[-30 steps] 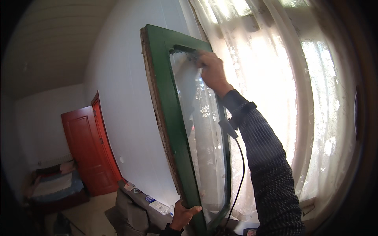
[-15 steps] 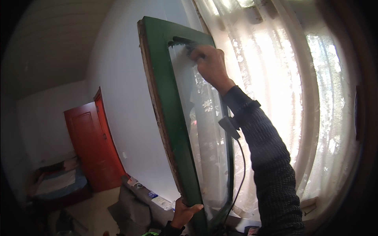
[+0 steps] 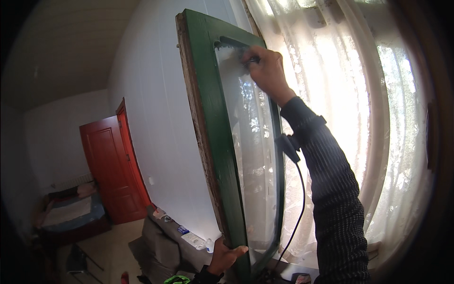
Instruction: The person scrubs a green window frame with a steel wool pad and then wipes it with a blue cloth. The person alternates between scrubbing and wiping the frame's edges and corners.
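Note:
A green-painted wooden window sash (image 3: 218, 137) stands upright and open, slightly tilted in view, with bare worn wood along its outer edge. Its glass pane (image 3: 239, 113) reflects the curtain, and a dark ragged-edged band (image 3: 231, 42) lines the pane's top. My right hand (image 3: 270, 71) is closed by the upper pane, around a small dark thing blurred by motion whose kind I cannot make out. Low on the sash, my left hand (image 3: 226, 256) grips the outer edge, thumb across the green face. A dark device (image 3: 288, 147) with a black cable hangs by my right wrist.
Sheer white curtains (image 3: 331, 118) hang close on the right, lit from behind. A white wall is on the left. Below is a grey sofa (image 3: 161, 241) with a bottle (image 3: 209, 244) and packets on it. Further back are a red door (image 3: 111, 165) and a bed (image 3: 71, 213).
The sash and both hands sit a little further right in view, the sash's top higher. My right hand has shifted slightly down against the pane. My left hand keeps its grip.

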Motion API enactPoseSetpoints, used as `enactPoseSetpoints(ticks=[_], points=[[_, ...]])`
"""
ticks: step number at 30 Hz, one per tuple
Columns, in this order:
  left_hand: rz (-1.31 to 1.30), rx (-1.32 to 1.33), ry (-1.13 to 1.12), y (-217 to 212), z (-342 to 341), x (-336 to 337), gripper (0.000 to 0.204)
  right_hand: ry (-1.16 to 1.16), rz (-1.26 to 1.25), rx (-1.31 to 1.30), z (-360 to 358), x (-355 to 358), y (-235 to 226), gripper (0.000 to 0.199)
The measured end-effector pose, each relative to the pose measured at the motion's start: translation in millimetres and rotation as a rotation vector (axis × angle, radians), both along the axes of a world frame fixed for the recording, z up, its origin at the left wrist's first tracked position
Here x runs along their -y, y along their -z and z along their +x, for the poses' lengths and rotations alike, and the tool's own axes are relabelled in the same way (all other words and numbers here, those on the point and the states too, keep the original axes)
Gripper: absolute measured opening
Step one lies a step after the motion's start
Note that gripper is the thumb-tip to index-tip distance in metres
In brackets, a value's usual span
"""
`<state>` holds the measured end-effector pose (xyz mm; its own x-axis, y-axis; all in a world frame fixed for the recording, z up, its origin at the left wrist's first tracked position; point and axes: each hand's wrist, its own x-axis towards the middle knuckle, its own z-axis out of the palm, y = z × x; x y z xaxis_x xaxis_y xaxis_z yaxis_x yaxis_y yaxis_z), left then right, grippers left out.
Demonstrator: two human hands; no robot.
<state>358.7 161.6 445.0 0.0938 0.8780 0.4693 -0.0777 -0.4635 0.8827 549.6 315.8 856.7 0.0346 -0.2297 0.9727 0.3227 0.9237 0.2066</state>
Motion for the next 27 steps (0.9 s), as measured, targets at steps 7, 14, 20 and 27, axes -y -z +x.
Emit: enactPoseSetpoints(ticks=[7,14,20,27], points=[[0.022,0.026,0.023,-2,-1,1,0.055,0.176,0.012,-0.068,18,-36,-14,0.019],[0.007,-0.009,0.008,-3,-1,1,0.059,0.206,-0.191,-0.23,7,-42,-21,0.022],[-0.029,-0.042,-0.03,1,5,4,0.06,0.087,0.198,-0.081,0,-26,-11,0.027],[-0.027,-0.011,-0.018,1,11,7,0.06,0.101,0.002,-0.12,7,-20,-10,0.03]])
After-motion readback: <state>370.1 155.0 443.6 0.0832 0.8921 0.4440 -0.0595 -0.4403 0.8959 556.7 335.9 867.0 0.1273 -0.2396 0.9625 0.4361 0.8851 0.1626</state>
